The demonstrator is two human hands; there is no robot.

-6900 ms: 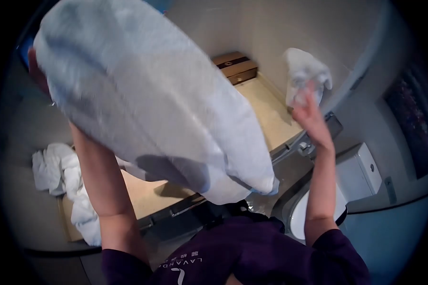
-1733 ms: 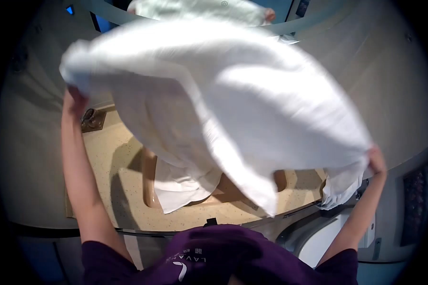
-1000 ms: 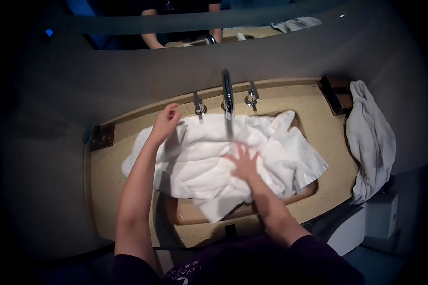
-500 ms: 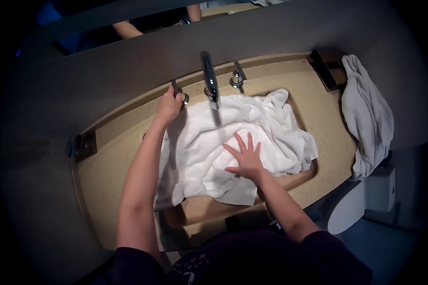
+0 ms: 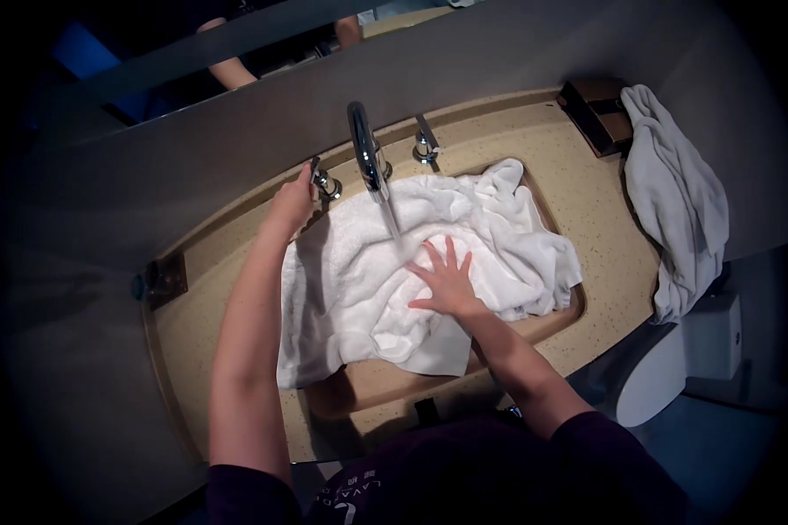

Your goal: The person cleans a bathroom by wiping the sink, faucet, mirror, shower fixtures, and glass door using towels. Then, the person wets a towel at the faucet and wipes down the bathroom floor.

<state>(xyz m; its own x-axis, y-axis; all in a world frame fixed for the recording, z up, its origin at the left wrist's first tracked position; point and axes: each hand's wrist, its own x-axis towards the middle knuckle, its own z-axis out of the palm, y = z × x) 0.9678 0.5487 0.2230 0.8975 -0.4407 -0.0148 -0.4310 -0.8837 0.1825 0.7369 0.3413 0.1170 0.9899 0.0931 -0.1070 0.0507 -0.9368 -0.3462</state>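
Note:
A crumpled white towel (image 5: 359, 289) fills most of the sink (image 5: 368, 389) and laps over its left side and back. My right hand (image 5: 445, 282) lies flat on the towel with its fingers spread. At the left faucet handle (image 5: 326, 182), my left hand (image 5: 295, 203) has its fingers closed on the lever. Water runs from the chrome spout (image 5: 366, 153) onto the towel, just left of my right hand's fingertips. The right faucet handle (image 5: 425, 144) stands untouched.
A second towel (image 5: 674, 197) hangs over the counter's right end, beside a dark brown box (image 5: 594, 118). A small dark dish (image 5: 166, 278) sits at the counter's left end. The toilet (image 5: 657, 376) is at the lower right, and a mirror (image 5: 263, 52) spans the back wall.
The big towel, held up in the air earlier, now lies in the sink. My left hand has reached the left faucet handle, and water now flows. My right hand has stayed spread on the towel.

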